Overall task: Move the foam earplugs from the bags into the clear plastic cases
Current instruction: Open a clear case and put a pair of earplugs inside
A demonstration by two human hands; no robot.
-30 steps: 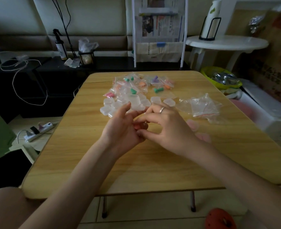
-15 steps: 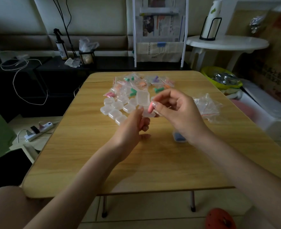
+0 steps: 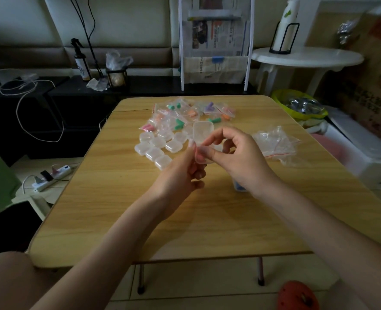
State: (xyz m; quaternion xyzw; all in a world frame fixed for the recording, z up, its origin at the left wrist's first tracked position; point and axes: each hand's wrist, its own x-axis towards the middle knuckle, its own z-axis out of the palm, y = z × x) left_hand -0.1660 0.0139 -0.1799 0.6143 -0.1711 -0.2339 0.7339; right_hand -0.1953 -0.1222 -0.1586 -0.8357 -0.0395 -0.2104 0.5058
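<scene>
A clear plastic case (image 3: 202, 139) is held open above the wooden surface (image 3: 207, 211), its rounded-square lid standing upright and hinged to a base where a pink foam earplug (image 3: 199, 155) shows faintly. The left hand (image 3: 182, 173) grips the case from below; the right hand (image 3: 238, 157) pinches its edge. Behind lie closed empty cases (image 3: 156, 148), bagged earplugs (image 3: 191, 113) in green, orange, purple and pink, and crumpled empty bags (image 3: 277, 144). No writing is legible.
</scene>
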